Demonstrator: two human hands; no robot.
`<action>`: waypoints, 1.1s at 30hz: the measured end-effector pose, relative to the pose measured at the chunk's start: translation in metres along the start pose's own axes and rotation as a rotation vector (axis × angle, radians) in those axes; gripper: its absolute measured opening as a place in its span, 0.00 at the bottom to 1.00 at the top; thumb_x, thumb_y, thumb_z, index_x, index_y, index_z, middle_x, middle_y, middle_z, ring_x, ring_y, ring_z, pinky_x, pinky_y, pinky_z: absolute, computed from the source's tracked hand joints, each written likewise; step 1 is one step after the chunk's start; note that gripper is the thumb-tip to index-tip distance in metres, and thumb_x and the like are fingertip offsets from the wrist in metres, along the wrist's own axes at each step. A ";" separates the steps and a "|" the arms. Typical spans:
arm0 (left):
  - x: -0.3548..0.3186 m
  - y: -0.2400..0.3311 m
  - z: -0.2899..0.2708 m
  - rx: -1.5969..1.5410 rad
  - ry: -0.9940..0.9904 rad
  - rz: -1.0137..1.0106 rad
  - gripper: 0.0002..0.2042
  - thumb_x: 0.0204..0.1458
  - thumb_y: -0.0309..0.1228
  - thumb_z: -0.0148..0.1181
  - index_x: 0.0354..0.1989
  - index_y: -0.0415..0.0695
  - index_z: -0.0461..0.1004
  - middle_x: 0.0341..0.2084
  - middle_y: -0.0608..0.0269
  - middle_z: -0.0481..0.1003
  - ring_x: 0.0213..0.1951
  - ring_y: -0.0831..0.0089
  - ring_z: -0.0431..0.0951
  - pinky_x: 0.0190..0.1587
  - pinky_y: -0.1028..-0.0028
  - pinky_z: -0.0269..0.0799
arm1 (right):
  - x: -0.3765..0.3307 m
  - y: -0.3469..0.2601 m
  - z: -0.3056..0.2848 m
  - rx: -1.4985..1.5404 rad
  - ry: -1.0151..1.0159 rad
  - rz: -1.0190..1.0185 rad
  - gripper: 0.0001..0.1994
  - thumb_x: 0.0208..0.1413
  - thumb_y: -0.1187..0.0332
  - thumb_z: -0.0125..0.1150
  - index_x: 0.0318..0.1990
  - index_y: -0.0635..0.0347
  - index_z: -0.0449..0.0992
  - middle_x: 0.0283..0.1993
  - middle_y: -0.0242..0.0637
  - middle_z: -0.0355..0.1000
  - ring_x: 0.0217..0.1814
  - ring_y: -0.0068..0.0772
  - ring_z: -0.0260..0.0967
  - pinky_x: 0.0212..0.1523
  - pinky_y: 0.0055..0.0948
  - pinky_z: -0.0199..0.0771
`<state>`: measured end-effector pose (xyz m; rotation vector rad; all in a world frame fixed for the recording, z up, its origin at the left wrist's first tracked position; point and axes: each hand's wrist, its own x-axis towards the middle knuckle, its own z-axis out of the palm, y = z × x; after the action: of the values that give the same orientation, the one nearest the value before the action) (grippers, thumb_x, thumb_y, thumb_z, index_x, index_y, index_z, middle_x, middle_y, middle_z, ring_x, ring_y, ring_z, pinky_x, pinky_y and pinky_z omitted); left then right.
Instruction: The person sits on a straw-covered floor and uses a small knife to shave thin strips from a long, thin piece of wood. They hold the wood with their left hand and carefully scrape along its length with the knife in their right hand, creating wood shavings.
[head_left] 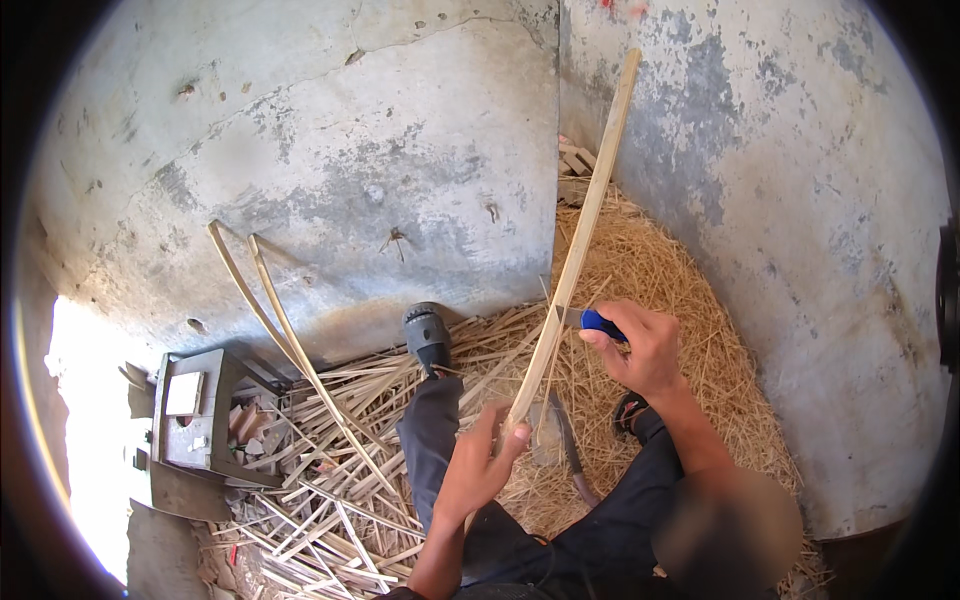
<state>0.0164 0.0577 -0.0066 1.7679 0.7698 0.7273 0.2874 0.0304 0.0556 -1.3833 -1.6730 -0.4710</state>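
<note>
Nearby, shavings (715, 370) beneath knife (598, 320) and long strip (592, 205), left leg (430, 425) beside loose strips (372, 382)

Strip (577, 250) before you, lower end in your left hand (475, 468) | knife (603, 325) in your right hand (648, 352), at strip's right edge | sticks (310, 540) mostly left of your legs (428, 440), box (185, 440) farther left | shavings (655, 255) ahead right

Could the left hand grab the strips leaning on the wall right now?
Probably not straight away: the left hand is holding the long wooden strip, and the left leg lies between that hand and the leaning strips.
</note>
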 end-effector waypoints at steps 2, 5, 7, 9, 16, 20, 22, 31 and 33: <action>0.007 0.010 0.005 -0.214 0.024 -0.059 0.17 0.71 0.34 0.57 0.60 0.35 0.73 0.24 0.57 0.80 0.28 0.72 0.82 0.33 0.70 0.74 | -0.001 0.000 0.001 0.004 -0.003 0.008 0.17 0.64 0.52 0.70 0.40 0.59 0.83 0.33 0.38 0.82 0.25 0.36 0.79 0.24 0.31 0.76; 0.012 0.008 0.006 -0.083 0.049 -0.060 0.13 0.70 0.32 0.58 0.55 0.35 0.78 0.24 0.60 0.81 0.30 0.80 0.81 0.32 0.75 0.73 | 0.000 0.001 0.000 0.008 -0.007 0.026 0.17 0.64 0.52 0.70 0.40 0.59 0.83 0.33 0.38 0.82 0.25 0.36 0.80 0.25 0.31 0.76; 0.013 0.014 0.011 -0.052 0.121 -0.004 0.12 0.70 0.33 0.58 0.52 0.36 0.80 0.24 0.60 0.80 0.28 0.80 0.79 0.32 0.74 0.72 | 0.000 0.001 -0.001 0.015 -0.010 0.041 0.17 0.64 0.52 0.70 0.40 0.59 0.83 0.33 0.38 0.82 0.25 0.36 0.80 0.25 0.31 0.76; 0.013 0.016 0.014 -0.023 0.157 0.017 0.12 0.70 0.33 0.59 0.51 0.36 0.80 0.23 0.60 0.79 0.27 0.79 0.77 0.32 0.73 0.72 | -0.005 0.007 0.002 0.008 0.001 0.026 0.17 0.63 0.52 0.70 0.40 0.59 0.83 0.33 0.38 0.82 0.25 0.35 0.80 0.25 0.31 0.76; 0.005 0.009 0.018 0.007 0.176 -0.034 0.13 0.71 0.36 0.57 0.49 0.35 0.78 0.21 0.57 0.74 0.25 0.74 0.72 0.31 0.68 0.70 | -0.005 0.002 0.004 -0.054 -0.064 0.040 0.16 0.63 0.52 0.71 0.41 0.57 0.83 0.33 0.36 0.82 0.25 0.35 0.79 0.24 0.31 0.76; -0.003 0.004 0.017 0.038 0.169 -0.063 0.14 0.72 0.36 0.56 0.48 0.35 0.78 0.20 0.54 0.72 0.23 0.71 0.69 0.30 0.66 0.68 | -0.008 0.002 0.007 -0.098 -0.061 0.008 0.17 0.63 0.51 0.70 0.41 0.58 0.84 0.32 0.35 0.82 0.23 0.35 0.78 0.24 0.31 0.76; -0.010 -0.002 0.016 0.067 0.139 -0.089 0.14 0.71 0.36 0.57 0.48 0.35 0.78 0.21 0.53 0.72 0.23 0.69 0.69 0.30 0.65 0.68 | -0.008 0.006 0.013 -0.062 0.025 0.016 0.18 0.64 0.51 0.69 0.41 0.59 0.84 0.31 0.36 0.82 0.23 0.35 0.78 0.24 0.30 0.76; -0.051 -0.019 0.015 0.089 0.075 -0.139 0.12 0.70 0.35 0.59 0.48 0.36 0.77 0.21 0.46 0.73 0.22 0.54 0.75 0.30 0.62 0.70 | 0.008 0.066 -0.005 -0.173 -0.008 0.214 0.23 0.68 0.47 0.63 0.45 0.62 0.85 0.36 0.42 0.84 0.30 0.39 0.83 0.31 0.32 0.81; -0.059 -0.022 0.013 0.108 0.063 -0.171 0.12 0.69 0.35 0.59 0.47 0.36 0.77 0.21 0.45 0.73 0.23 0.53 0.75 0.30 0.61 0.70 | 0.010 0.074 -0.006 -0.181 -0.033 0.248 0.23 0.68 0.46 0.63 0.46 0.61 0.85 0.36 0.42 0.84 0.30 0.39 0.83 0.31 0.33 0.81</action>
<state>-0.0133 0.0105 -0.0378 1.7567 1.0062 0.6394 0.3581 0.0545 0.0494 -1.7142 -1.4867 -0.4659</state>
